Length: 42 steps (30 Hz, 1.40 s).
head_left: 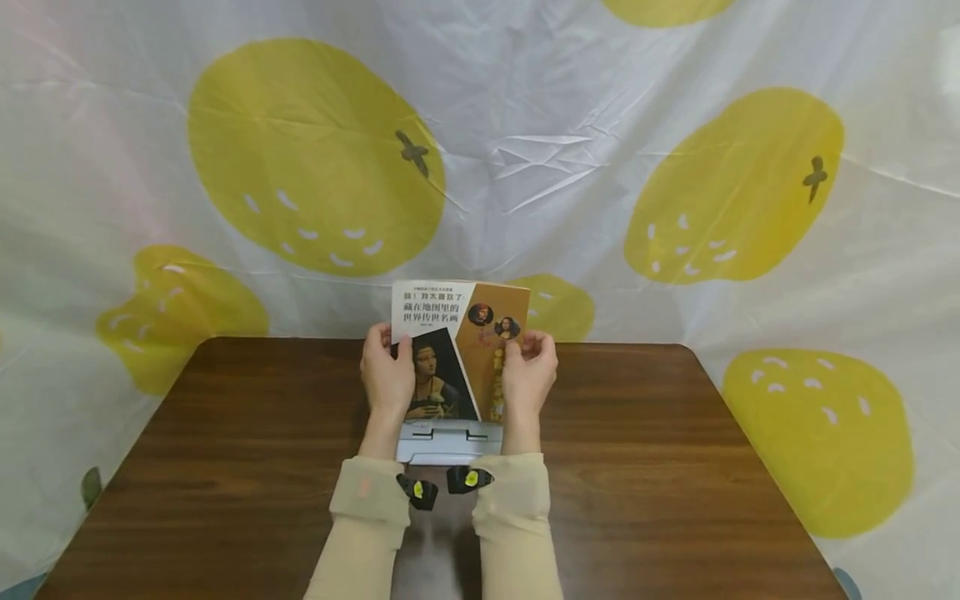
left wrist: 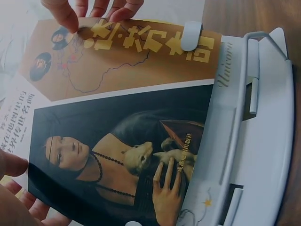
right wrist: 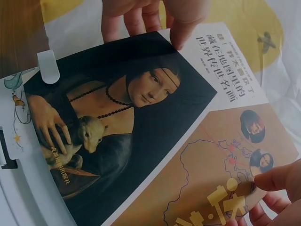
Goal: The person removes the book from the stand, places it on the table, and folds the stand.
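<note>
A paperback book (head_left: 431, 358) stands tilted back on a white book stand (head_left: 450, 450), its cover facing me. The cover has a portrait of a woman with a small animal on black, and an orange map panel. My left hand (head_left: 386, 375) grips the book's left edge, thumb on the cover and fingers behind. At the right edge, my right hand (head_left: 527, 375) holds it the same way. In the left wrist view, a grey clip (left wrist: 191, 36) of the stand overlaps the cover's lower edge. Another clip (right wrist: 48, 67) laps over the black part in the right wrist view.
The stand rests on a dark brown wooden table (head_left: 637, 467). Behind the table's far edge hangs a pale curtain (head_left: 540, 167) printed with large yellow fruits. A small black device with a yellow mark is strapped at each cuff.
</note>
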Each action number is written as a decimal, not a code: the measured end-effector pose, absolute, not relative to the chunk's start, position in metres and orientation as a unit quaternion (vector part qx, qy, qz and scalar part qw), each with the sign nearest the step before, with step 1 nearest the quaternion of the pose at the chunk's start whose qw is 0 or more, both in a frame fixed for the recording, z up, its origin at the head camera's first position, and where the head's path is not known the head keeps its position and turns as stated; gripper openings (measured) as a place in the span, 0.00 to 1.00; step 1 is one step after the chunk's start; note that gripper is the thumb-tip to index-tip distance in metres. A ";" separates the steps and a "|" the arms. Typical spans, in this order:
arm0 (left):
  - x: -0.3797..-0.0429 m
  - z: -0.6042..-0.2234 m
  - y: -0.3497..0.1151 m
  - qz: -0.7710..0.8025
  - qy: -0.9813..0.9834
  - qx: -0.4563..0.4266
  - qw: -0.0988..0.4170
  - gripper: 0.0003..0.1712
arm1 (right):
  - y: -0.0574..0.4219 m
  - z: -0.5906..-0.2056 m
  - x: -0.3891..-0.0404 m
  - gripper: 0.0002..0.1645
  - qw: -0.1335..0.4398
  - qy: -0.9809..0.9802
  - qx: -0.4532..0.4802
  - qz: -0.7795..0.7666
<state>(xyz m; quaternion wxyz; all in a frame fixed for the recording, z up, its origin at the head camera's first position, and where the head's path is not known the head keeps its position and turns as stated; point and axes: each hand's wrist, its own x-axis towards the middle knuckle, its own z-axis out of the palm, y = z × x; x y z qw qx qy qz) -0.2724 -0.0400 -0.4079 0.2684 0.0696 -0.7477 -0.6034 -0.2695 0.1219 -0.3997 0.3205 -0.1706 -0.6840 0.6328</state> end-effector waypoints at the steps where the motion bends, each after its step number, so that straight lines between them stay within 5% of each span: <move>1: -0.272 -0.406 -0.041 -0.603 -0.748 0.066 0.270 0.16 | 0.122 -0.397 -0.269 0.11 0.322 -0.684 -0.165 0.634; 33: -0.251 -0.334 -0.083 -0.592 -0.735 -0.017 0.331 0.18 | 0.093 -0.338 -0.245 0.07 0.390 -0.679 0.016 0.622; 42: -0.236 -0.328 -0.111 -0.571 -0.749 -0.002 0.337 0.18 | 0.071 -0.328 -0.221 0.06 0.342 -0.683 0.057 0.643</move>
